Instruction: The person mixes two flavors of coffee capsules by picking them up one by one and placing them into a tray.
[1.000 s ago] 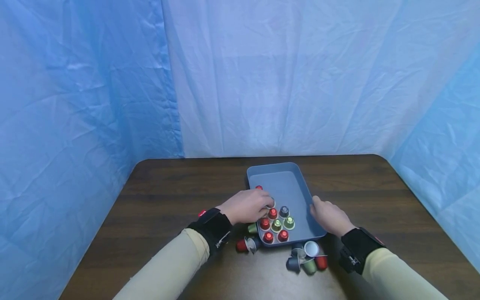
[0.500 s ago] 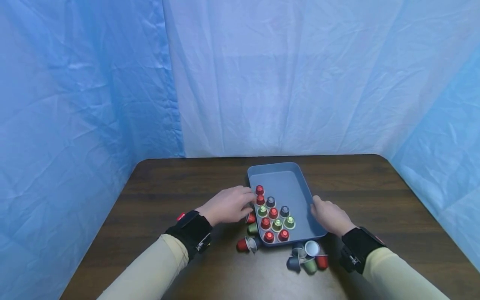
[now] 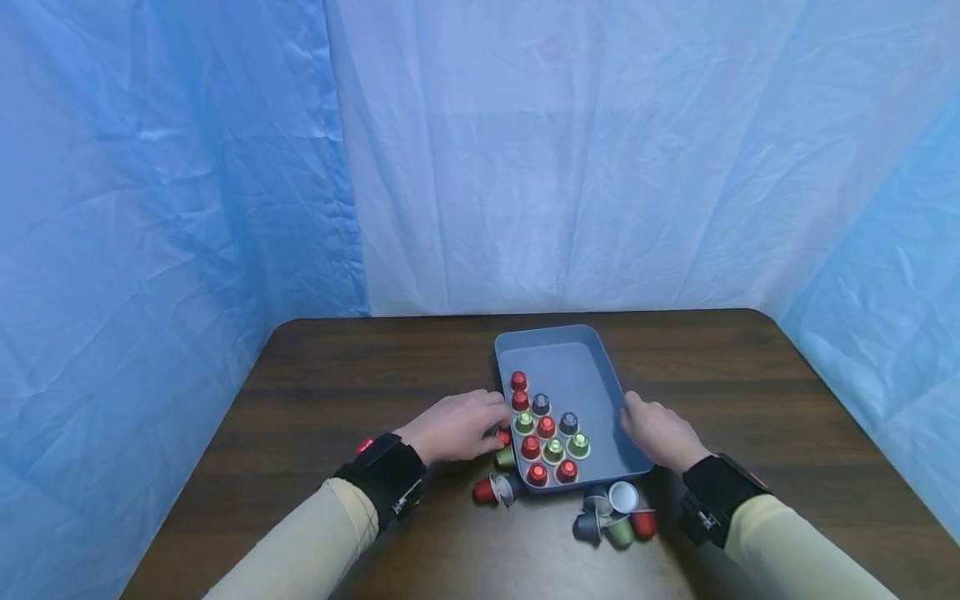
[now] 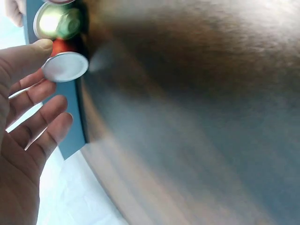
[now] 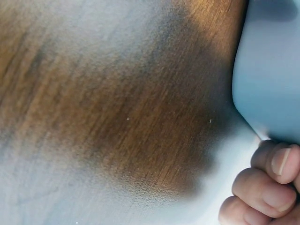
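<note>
Several coffee capsules, red, green and dark blue, stand lid-down in the near left part of a blue-grey tray [image 3: 577, 354]. Just outside the tray's left wall, my left hand [image 3: 459, 427] pinches a red coffee capsule [image 3: 503, 437] between thumb and forefinger. The left wrist view shows that capsule's silver lid [image 4: 65, 66] facing the camera, the other fingers spread loosely. A green capsule [image 3: 505, 457] lies right beside it. My right hand [image 3: 663, 433] grips the tray's right wall; its curled fingers [image 5: 265, 190] appear in the right wrist view.
Near the tray's lower left corner lie a red capsule [image 3: 484, 491] and a dark one. In front of the tray sits a small cluster with a green capsule [image 3: 619, 533] and a red capsule [image 3: 642, 524]. Blue sheets [image 3: 570, 167] hang around the wooden table [image 3: 360, 367].
My left hand has left the tray's inside, uncovering a dark capsule standing there, and moved left and down to the red capsule beside the tray. The right hand stays put.
</note>
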`<state>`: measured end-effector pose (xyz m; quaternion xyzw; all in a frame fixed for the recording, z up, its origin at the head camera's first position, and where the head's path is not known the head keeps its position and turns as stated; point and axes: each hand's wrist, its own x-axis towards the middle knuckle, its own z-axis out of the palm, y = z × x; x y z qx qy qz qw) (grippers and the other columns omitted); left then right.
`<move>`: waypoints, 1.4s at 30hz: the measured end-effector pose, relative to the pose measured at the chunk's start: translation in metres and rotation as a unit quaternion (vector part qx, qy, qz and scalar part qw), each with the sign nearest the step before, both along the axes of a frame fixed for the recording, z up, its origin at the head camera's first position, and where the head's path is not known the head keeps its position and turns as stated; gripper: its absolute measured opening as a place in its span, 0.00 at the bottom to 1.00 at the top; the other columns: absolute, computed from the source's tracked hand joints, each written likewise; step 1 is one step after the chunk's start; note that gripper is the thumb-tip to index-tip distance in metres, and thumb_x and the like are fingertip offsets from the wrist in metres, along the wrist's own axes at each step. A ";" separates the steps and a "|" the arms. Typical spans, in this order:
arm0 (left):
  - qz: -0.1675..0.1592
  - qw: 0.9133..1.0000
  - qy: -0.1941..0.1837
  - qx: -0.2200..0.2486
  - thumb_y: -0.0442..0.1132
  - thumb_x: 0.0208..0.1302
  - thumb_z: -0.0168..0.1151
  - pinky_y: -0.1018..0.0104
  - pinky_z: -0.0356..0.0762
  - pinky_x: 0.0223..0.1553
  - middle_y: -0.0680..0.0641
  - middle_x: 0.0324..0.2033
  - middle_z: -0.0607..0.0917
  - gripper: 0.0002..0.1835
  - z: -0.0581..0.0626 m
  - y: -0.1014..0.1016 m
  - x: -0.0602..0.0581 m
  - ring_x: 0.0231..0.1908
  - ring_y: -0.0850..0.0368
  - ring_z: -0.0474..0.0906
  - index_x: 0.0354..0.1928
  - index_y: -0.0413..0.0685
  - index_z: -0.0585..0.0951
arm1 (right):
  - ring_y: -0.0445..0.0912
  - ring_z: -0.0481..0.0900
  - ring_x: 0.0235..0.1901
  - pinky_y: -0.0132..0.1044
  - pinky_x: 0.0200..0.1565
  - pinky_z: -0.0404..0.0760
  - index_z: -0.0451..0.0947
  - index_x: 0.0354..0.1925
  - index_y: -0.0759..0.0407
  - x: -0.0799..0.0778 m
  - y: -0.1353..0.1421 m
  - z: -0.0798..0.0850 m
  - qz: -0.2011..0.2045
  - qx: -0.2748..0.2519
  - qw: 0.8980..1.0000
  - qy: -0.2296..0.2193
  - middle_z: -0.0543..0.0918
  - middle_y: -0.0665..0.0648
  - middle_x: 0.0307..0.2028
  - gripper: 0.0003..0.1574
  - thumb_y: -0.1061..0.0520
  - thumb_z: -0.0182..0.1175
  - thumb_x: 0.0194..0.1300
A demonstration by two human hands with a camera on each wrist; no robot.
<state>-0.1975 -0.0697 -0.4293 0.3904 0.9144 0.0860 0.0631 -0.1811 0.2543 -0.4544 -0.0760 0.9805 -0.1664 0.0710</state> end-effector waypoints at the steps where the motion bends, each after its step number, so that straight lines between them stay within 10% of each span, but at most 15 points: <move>1: 0.000 1.000 -0.003 -0.002 0.51 0.64 0.73 0.69 0.80 0.47 0.58 0.41 0.81 0.15 -0.001 0.000 0.000 0.41 0.65 0.75 0.49 0.59 0.84 | 0.47 0.74 0.22 0.39 0.25 0.71 0.69 0.41 0.65 0.000 0.000 0.000 0.000 0.000 1.000 0.000 0.71 0.56 0.22 0.09 0.58 0.52 0.77; 24: -0.036 0.997 0.040 -0.062 0.47 0.60 0.76 0.68 0.80 0.53 0.59 0.43 0.86 0.19 -0.008 -0.013 0.003 0.46 0.63 0.79 0.54 0.62 0.87 | 0.48 0.75 0.25 0.39 0.27 0.72 0.69 0.43 0.66 0.000 -0.001 0.001 -0.011 0.004 1.000 -0.015 0.73 0.56 0.23 0.10 0.57 0.52 0.78; 42: 0.024 0.993 0.080 0.086 0.45 0.63 0.74 0.67 0.80 0.52 0.55 0.45 0.83 0.19 0.034 -0.018 -0.004 0.45 0.62 0.75 0.55 0.54 0.84 | 0.48 0.75 0.25 0.40 0.27 0.72 0.69 0.43 0.66 -0.001 0.000 0.000 -0.009 0.002 1.000 -0.013 0.72 0.56 0.23 0.11 0.57 0.52 0.78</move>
